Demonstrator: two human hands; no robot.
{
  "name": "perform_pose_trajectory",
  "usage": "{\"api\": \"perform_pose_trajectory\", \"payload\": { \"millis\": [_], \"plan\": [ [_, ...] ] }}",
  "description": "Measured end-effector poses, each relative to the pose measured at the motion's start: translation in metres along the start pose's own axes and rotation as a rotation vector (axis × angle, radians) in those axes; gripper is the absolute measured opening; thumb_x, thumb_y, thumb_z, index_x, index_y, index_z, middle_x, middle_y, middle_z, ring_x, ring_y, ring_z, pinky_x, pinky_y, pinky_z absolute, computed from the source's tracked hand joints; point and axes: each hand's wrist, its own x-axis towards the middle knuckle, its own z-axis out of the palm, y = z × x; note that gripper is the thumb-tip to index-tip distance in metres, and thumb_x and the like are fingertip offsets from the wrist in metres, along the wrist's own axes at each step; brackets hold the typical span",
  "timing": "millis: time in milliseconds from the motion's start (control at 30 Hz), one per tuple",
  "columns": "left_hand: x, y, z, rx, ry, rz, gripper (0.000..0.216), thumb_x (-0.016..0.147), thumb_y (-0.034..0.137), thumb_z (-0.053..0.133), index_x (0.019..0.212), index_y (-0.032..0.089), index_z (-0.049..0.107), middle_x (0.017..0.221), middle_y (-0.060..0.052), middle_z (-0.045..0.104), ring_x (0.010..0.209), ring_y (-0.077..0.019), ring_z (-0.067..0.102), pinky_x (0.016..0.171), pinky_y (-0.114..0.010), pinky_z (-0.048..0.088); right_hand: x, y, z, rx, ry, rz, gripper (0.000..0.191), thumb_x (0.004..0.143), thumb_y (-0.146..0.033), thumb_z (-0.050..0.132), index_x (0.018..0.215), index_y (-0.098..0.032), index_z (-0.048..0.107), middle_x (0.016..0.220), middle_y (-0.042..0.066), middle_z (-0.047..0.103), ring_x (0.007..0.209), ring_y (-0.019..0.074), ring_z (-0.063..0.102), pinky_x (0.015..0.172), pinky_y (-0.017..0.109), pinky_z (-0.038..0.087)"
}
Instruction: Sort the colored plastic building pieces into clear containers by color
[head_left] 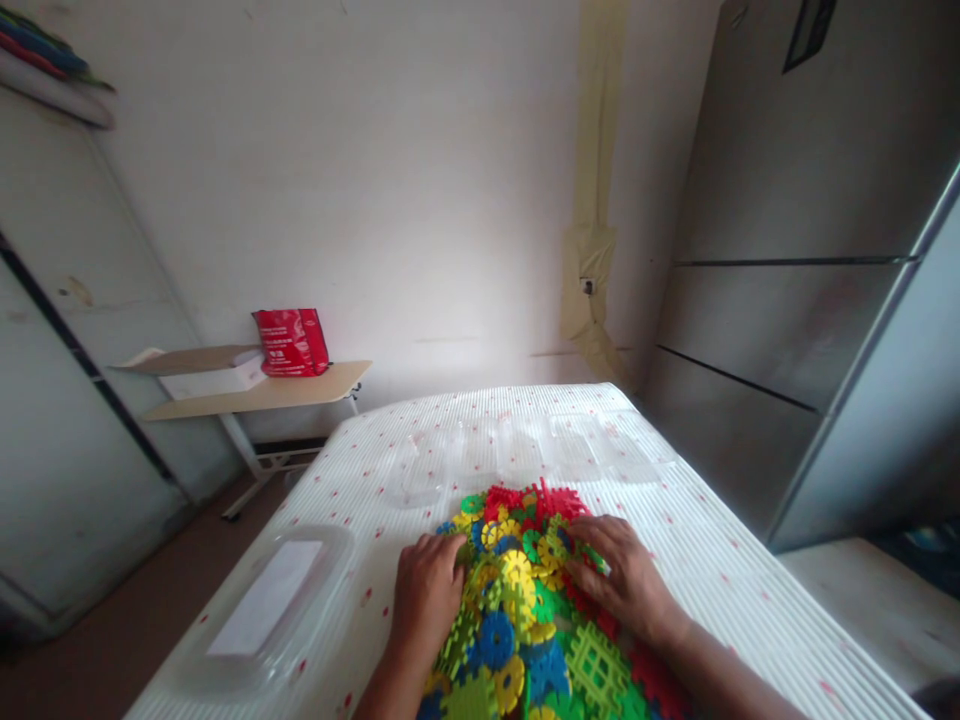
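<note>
Interlocking plastic pieces (517, 600) lie heaped on the near tabletop (375, 470), between my hands: left hand (427, 590) cups the pile's left flank, fingers together; right hand (626, 580) rests on top, fingers loosely spread.

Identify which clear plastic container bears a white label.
The flat container left of the left hand; the far clear trays show no label.
</note>
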Motion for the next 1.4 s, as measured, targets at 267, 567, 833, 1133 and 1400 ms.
{"api": "perform_pose_trajectory", "payload": {
  "millis": [267, 567, 833, 1133, 1400],
  "plan": [
    [-0.001, 0.000, 0.001, -0.013, 0.055, 0.031, 0.045, 0.074, 0.004, 0.045, 0.114, 0.018, 0.060, 0.090, -0.008, 0.065, 0.088, -0.0247, 0.056, 0.079, -0.038, 0.040, -0.001, 0.001, 0.001, -0.002, 0.017, 0.001, 0.025, 0.085, -0.035, 0.052, 0.104, -0.021, 0.060, 0.100, 0.009, 0.066, 0.089, 0.0212, 0.062, 0.078, 0.037, 0.050],
    [-0.005, -0.010, -0.008, -0.833, 0.230, -0.229, 0.042, 0.075, 0.023, 0.052, 0.116, 0.017, 0.056, 0.081, -0.003, 0.060, 0.080, -0.0173, 0.057, 0.079, -0.030, 0.043, -0.002, 0.003, 0.001, 0.026, 0.003, 0.032, 0.026, 0.085, -0.036, 0.052, 0.105, -0.022, 0.060, 0.102, 0.008, 0.066, 0.092, 0.0212, 0.061, 0.080, 0.037, 0.051],
    [-0.006, 0.012, -0.030, -1.673, 0.101, -0.430, 0.050, 0.069, 0.030, 0.067, 0.116, 0.018, 0.056, 0.091, -0.005, 0.063, 0.083, -0.0168, 0.059, 0.075, -0.028, 0.045, 0.002, -0.005, 0.003, 0.136, 0.014, 0.059, 0.028, 0.086, -0.035, 0.052, 0.110, -0.022, 0.057, 0.106, 0.010, 0.063, 0.098, 0.0222, 0.060, 0.082, 0.037, 0.051],
    [-0.019, 0.059, -0.039, -1.931, -0.061, -0.276, 0.047, 0.075, 0.028, 0.064, 0.120, 0.021, 0.051, 0.115, -0.010, 0.059, 0.103, -0.0233, 0.057, 0.086, -0.035, 0.046, 0.011, -0.058, -0.002, 0.311, 0.114, 0.134, 0.032, 0.083, -0.036, 0.056, 0.113, -0.024, 0.052, 0.107, 0.007, 0.063, 0.099, 0.0209, 0.060, 0.082, 0.031, 0.052],
    [-0.027, 0.075, -0.026, -1.966, -0.105, -0.232, 0.044, 0.077, 0.027, 0.063, 0.120, 0.023, 0.050, 0.109, -0.007, 0.059, 0.099, -0.0196, 0.055, 0.086, -0.031, 0.043, 0.008, -0.064, 0.001, 0.330, 0.131, 0.156, 0.035, 0.083, -0.037, 0.057, 0.115, -0.024, 0.050, 0.111, 0.007, 0.060, 0.101, 0.0213, 0.059, 0.082, 0.032, 0.053]
  ]
}}
